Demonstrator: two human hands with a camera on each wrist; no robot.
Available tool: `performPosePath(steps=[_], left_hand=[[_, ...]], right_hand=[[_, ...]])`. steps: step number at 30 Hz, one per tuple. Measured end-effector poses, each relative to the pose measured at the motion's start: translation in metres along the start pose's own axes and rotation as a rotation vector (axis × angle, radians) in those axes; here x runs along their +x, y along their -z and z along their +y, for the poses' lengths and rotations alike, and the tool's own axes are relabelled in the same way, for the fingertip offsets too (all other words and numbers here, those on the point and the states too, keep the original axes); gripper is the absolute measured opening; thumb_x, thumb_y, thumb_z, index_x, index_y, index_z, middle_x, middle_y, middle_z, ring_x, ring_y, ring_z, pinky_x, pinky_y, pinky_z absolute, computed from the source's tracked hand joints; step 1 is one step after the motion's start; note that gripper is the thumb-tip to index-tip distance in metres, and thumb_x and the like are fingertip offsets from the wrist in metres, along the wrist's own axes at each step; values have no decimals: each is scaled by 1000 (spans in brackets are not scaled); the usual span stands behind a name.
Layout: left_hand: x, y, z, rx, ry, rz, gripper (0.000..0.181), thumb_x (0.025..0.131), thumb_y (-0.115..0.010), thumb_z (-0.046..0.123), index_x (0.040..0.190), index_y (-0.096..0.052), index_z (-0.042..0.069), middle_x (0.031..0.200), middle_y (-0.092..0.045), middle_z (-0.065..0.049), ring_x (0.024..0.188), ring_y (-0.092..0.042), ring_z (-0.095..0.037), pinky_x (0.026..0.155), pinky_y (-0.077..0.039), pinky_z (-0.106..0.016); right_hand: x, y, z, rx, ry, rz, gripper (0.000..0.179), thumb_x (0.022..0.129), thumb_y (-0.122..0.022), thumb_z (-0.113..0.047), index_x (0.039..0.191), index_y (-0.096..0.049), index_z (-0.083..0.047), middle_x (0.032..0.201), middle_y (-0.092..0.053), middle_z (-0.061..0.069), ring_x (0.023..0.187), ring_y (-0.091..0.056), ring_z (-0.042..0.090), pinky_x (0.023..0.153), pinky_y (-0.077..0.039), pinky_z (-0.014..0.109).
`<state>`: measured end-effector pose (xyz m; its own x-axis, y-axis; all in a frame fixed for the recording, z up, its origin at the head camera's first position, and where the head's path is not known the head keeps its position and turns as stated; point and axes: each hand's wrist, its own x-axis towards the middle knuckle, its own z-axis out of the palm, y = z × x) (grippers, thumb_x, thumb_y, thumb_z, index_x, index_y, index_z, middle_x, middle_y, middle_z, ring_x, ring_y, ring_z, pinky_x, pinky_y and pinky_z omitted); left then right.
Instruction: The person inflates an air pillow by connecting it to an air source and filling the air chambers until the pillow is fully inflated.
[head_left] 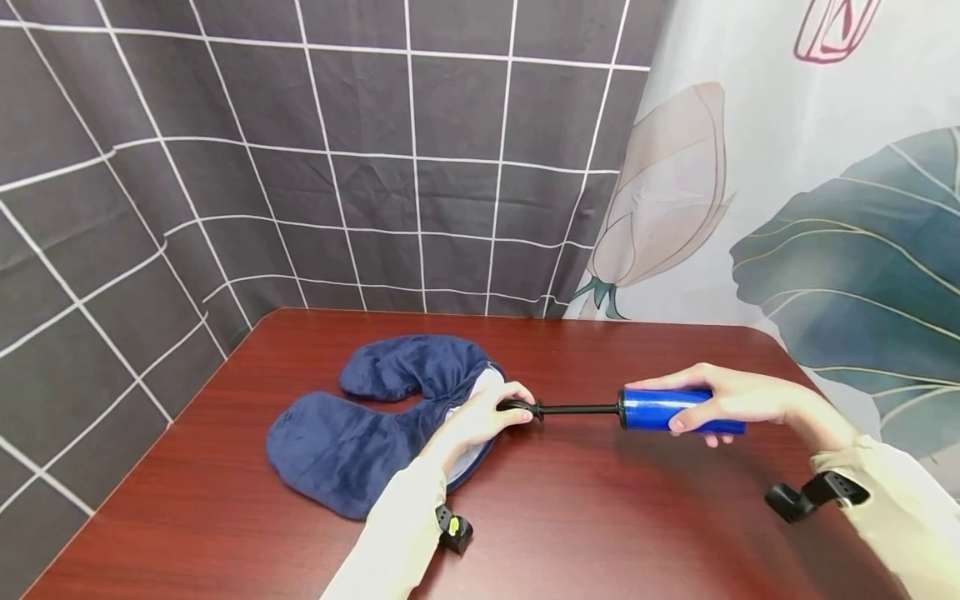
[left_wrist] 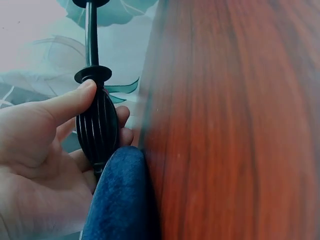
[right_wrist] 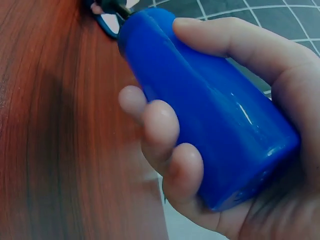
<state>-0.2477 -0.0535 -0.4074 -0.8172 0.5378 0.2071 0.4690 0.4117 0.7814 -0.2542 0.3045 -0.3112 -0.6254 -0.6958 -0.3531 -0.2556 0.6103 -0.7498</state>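
A hand air pump with a blue barrel (head_left: 648,408) is held sideways above the table, its black rod (head_left: 577,409) drawn out to the left. My right hand (head_left: 738,396) grips the barrel, with fingers and thumb curled round it in the right wrist view. At the other end, my left hand (head_left: 480,415) holds the ribbed black handle (left_wrist: 94,127) between thumb and fingers. Under and beside the left hand lies a navy plush U-shaped neck pillow (head_left: 337,450). Its pale inner lining (head_left: 487,382) shows along the right edge, partly hidden by that hand.
The red-brown wooden table (head_left: 585,517) carries the pillow. Behind it hangs a dark grey curtain (head_left: 375,183) with white grid lines, and on the right a pale curtain (head_left: 675,183) with flower and leaf prints. Each sleeve bears a black wrist device (head_left: 817,496).
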Motion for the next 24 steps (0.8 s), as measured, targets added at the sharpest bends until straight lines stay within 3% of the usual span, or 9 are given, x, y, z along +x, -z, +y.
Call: performPosePath(steps=[8,18,24], left_hand=[[3,-1,-7,-65,-15,-6,19,93,-63,13,106,-65,-1,103,-70,-17,95,-58,-10,89,-44,-19],[4,-3,-7,-158,60,20,23,91,-66,15,109,-67,0,106,-69,-17,95,-55,-5,89,-41,-18],[4,-2,-9,-156,21,19,22,91,-65,13,108,-67,-2,105,-70,-19,93,-56,-5,87,-43,-17]], right_hand=[[22,-7,-7,-1,-15,10,61,92,-69,-22,148,-45,-28,107,-64,19,52,-61,15,43,-50,29],[61,-16,-24,-39,-55,43,59,87,-73,-28,142,-53,-31,117,-63,15,51,-59,21,45,-50,30],[82,-27,-30,-43,-60,48,57,86,-74,-32,139,-55,-35,116,-63,12,50,-58,19,46,-50,29]])
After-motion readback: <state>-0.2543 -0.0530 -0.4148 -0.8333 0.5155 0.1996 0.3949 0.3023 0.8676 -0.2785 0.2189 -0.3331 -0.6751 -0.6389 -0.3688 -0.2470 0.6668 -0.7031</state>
